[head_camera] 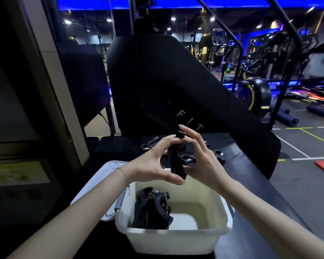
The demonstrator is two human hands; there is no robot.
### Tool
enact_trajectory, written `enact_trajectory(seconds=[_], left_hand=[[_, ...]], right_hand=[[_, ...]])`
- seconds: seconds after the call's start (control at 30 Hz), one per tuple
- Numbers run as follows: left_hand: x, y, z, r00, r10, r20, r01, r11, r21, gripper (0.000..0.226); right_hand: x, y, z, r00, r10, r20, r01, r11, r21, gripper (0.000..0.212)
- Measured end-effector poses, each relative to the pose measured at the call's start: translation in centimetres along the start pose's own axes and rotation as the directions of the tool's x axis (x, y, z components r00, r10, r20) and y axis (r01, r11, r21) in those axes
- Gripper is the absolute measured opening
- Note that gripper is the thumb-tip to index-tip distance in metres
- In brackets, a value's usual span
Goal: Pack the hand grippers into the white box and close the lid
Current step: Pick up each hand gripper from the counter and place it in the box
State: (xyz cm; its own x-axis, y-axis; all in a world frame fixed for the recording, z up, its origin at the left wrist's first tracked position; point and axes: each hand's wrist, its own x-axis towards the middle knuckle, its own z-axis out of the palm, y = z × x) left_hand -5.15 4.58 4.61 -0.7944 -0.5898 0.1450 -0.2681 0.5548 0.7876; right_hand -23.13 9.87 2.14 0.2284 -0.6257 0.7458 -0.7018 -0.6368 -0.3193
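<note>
Your white box [173, 238] sits closest to you, open at the top, on a dark surface, with black hand grippers [151, 210] already leaning together against its left inner wall, their springs and knobs pointing up; the right half of its floor is bare. Behind it rises the big black padded gym machine [176, 86], slanting down to the right with pale letters on its side, and beyond that you see a dim gym floor under blue lights with a yellow-rimmed exercise bike [253, 95] at the right. Just left of the box lies its white lid [99, 186], off and flat, a grey latch [120, 201] showing beside the box rim. Above the box's far edge your left hand [150, 163] curls its fingers and thumb round the lower handle of one black hand gripper [176, 161], held nearly upright, while your right hand [202, 161] pinches its upper end with thumb and fingertips, the other fingers spread loosely. On the black surface past your hands, several more loose grippers [187, 158] lie scattered, one [150, 143] to the left and another [220, 155] to the right, well apart from the box.
</note>
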Motion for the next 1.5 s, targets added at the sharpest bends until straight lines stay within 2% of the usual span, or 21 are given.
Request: enact_trajectory(seconds=[0.13,0.3,0.43,0.5,0.63,0.73,0.83,0.93,1.03,1.13,1.27,1.5], left_hand=[[0.3,-0.4,0.4,0.999,0.013,-0.03,-0.012,0.999,0.035,0.095],[1.3,-0.6,0.5,1.0,0.001,-0.007,0.0,0.99,0.139,0.099],[2.2,-1.7,0.9,0.999,-0.009,0.035,0.0,0.966,0.257,0.099],[2.5,-2.2,1.1,0.997,-0.016,0.074,-0.012,0.935,0.354,0.094],[3.0,-3.4,2.2,0.985,-0.022,0.17,-0.081,0.813,0.576,0.093],[3.3,-4.0,4.0,0.962,-0.082,0.261,-0.148,0.649,0.747,0.096],[3.3,-4.4,6.2,0.931,-0.152,0.331,-0.207,0.527,0.824,0.095],[3.2,-4.6,8.0,0.927,-0.119,0.357,-0.27,0.45,0.851,0.093],[3.2,-4.9,9.4,0.925,-0.116,0.361,-0.275,0.449,0.85,0.094],[3.3,-5.4,10.1,0.913,-0.176,0.368,-0.256,0.457,0.852,0.095],[3.4,-6.6,10.6,0.893,-0.236,0.382,-0.24,0.468,0.851,0.094],[3.8,-8.1,11.8,0.848,-0.305,0.434,-0.185,0.597,0.781,0.086]], right_hand=[[-0.2,0.4,-0.4,0.999,-0.013,0.053,0.014,1.0,-0.004,0.054],[-0.8,2.5,-1.2,0.994,-0.02,0.106,0.034,0.991,-0.127,0.062],[-1.8,4.3,-1.9,0.981,-0.085,0.175,0.123,0.969,-0.214,0.046],[-2.4,5.2,-2.4,0.98,-0.065,0.189,0.113,0.961,-0.254,0.044],[-3.7,7.3,-3.3,0.983,0.089,0.162,-0.041,0.96,-0.276,0.048],[-4.4,8.1,-3.4,0.974,0.18,0.137,-0.135,0.949,-0.285,0.05],[-4.8,8.4,-3.1,0.964,0.218,0.154,-0.171,0.948,-0.27,0.048],[-5.2,8.5,-2.6,0.958,0.225,0.177,-0.179,0.953,-0.244,0.043],[-5.2,8.6,-2.0,0.952,0.241,0.19,-0.187,0.946,-0.265,0.043],[-5.1,9.1,-1.5,0.944,0.259,0.202,-0.203,0.944,-0.261,0.047],[-5.1,10.3,-1.2,0.909,0.373,0.186,-0.333,0.918,-0.217,0.047],[-6.8,12.9,-1.3,0.833,0.526,0.172,-0.508,0.85,-0.136,0.043]])
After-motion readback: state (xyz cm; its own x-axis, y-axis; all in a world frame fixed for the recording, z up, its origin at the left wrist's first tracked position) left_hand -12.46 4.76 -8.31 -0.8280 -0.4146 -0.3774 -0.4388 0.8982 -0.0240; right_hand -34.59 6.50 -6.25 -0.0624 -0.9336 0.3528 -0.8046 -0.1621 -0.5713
